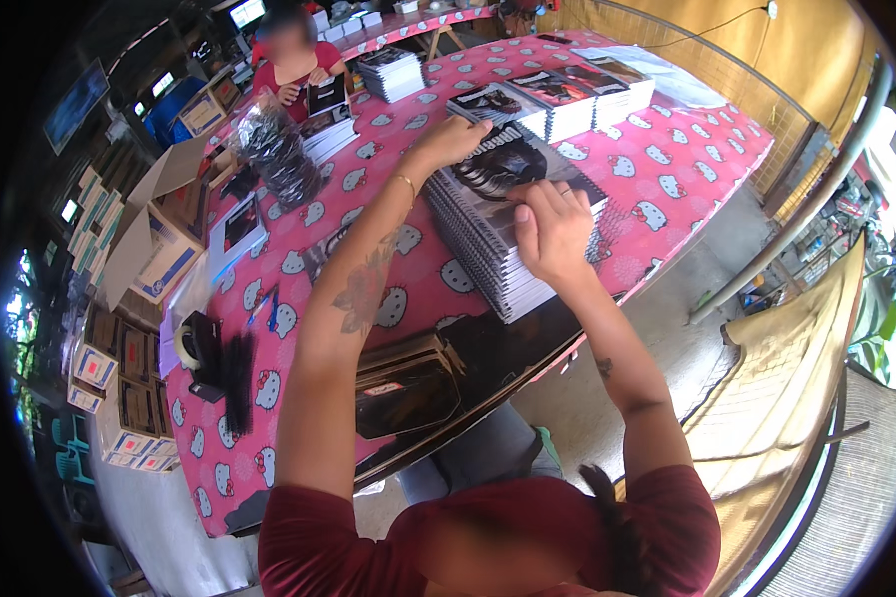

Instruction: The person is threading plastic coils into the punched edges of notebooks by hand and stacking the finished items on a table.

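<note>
A tall stack of spiral-bound notebooks with dark printed covers stands near the front edge of the table. At the far left corner of the top notebook is my left hand, its fingers closed on the cover's edge. My right hand rests over the near right part of that cover with curled fingers; whatever they pinch, if anything, is hidden. Black spiral bindings run along the stack's left side.
More notebook stacks stand at the far right of the pink patterned table. Across it, a person handles a dark notebook. Wrapped black coils, a tape dispenser and cardboard boxes are at left.
</note>
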{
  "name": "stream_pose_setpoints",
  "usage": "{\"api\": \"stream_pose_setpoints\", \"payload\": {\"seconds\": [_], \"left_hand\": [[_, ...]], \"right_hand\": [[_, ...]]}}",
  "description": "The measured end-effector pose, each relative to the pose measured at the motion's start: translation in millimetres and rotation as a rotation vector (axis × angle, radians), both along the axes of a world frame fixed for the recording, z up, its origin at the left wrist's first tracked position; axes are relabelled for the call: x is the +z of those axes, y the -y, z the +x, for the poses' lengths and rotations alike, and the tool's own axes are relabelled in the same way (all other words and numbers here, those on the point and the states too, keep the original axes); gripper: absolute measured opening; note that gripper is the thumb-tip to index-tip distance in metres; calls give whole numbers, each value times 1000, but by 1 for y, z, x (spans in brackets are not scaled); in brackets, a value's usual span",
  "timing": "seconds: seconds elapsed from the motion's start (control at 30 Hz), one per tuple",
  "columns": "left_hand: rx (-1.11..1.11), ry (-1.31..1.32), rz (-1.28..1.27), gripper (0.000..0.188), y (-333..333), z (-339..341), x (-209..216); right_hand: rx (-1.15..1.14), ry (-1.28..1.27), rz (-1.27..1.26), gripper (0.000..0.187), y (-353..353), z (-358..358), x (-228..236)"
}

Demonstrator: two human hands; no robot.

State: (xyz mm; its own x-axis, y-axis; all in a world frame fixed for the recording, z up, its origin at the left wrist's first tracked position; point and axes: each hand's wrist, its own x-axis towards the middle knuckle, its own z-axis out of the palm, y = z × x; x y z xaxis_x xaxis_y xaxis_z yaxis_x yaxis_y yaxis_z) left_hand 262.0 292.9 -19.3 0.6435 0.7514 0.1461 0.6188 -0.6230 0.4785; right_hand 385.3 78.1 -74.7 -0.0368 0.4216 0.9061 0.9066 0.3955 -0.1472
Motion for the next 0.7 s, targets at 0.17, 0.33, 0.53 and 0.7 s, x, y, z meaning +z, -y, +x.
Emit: {"api": "stream_pose_setpoints", "payload": {"seconds": [0.17, 0.33, 0.53, 0.7], "left_hand": [[40, 401, 175, 67, -35, -55, -16], [198, -378, -69, 44, -96, -350, -150], [368, -349, -183, 80, -60, -307, -173], [336, -256, -468, 64, -23, -306, -158]], "right_hand": [[-20, 6, -136, 19, 16, 20, 12], [354, -30, 25, 29, 77, -38, 38], [705, -88, -337, 22, 97, -88, -17], [792, -218, -509, 21, 79, -115, -36]]}}
